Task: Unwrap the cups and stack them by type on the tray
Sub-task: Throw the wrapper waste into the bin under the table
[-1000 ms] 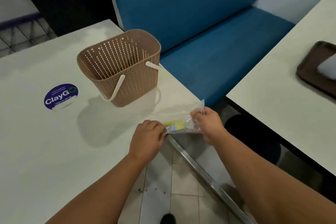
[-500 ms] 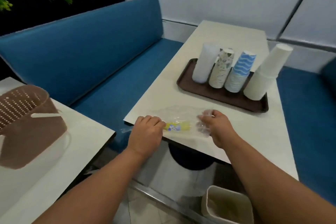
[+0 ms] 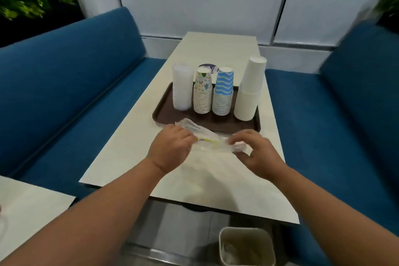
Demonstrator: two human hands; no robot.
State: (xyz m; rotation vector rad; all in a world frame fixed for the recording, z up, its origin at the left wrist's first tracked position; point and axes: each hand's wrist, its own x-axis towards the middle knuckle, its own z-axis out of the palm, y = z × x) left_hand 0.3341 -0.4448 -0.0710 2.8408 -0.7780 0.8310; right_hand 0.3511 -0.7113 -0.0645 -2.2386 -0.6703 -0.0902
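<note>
A brown tray (image 3: 164, 112) on the white table (image 3: 129, 153) carries four upside-down stacks: clear plastic cups (image 3: 182, 87), patterned paper cups (image 3: 202, 90), blue wavy-striped cups (image 3: 223, 92) and tall plain white cups (image 3: 250, 88). Just in front of the tray, my left hand (image 3: 170, 149) and my right hand (image 3: 257, 153) hold a crumpled clear plastic wrapper (image 3: 212, 140) with a yellow label between them, one hand pinching each end above the table.
Blue bench seats (image 3: 64, 103) flank the table on both sides. A small beige bin (image 3: 247, 246) stands on the floor below the table's near edge. A second white table corner (image 3: 26, 205) shows at lower left. A purple sticker (image 3: 210, 67) lies behind the cups.
The view swung from the basket table to the tray table. Both hands carried the wrapper along and now hold it closer to the tray, over the table.
</note>
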